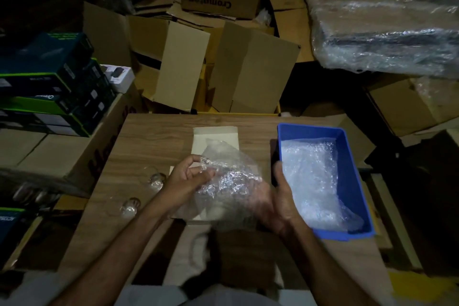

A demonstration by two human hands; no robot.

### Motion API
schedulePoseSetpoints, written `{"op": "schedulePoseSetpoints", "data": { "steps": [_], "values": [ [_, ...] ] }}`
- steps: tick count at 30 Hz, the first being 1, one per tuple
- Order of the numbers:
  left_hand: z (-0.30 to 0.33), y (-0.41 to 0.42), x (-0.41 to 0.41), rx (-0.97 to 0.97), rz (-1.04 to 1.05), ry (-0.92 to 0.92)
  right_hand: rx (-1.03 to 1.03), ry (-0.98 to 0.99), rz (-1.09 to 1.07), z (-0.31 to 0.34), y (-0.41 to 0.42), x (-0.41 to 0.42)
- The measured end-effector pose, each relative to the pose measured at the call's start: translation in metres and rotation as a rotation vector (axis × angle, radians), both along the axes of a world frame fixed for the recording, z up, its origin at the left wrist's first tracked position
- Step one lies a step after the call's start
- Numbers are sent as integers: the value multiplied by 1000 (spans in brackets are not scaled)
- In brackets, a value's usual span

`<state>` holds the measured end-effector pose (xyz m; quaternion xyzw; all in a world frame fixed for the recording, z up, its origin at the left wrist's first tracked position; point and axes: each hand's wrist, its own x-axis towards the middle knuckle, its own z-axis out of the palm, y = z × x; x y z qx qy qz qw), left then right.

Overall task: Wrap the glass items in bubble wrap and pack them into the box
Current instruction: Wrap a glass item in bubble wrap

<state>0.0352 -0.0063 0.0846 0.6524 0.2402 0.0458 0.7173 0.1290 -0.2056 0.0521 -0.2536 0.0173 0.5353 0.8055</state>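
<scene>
While left hand [185,176] pinches bubble wrap [228,179], right hand [278,196] cups it beneath.

Scene dimly lit, corners sunk in near-black. Glare is thrown off the bubble wrap [231,181]. Wide-angle bending seen at edges; foreground softly blurred.

1. Left hand [185,179]: forearm reaches in from lower left, thumb and fingers curled together in a pinch.
2. Right hand [280,194]: forearm enters from lower right, fingers curled upward, gripping.
</scene>
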Motion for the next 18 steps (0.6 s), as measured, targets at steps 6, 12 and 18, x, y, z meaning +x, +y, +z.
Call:
{"op": "schedulePoseSetpoints", "data": {
  "steps": [6,12,18],
  "values": [
    [-4,-3,-12,114,8,-77,-514,-549,-144,-8,6,11],
    [-8,24,-17,234,-238,62,-461,-953,42,-3,1,19],
    [-10,26,-8,723,-235,115,-785,-1293,109,1,18,28]
  ]
}}
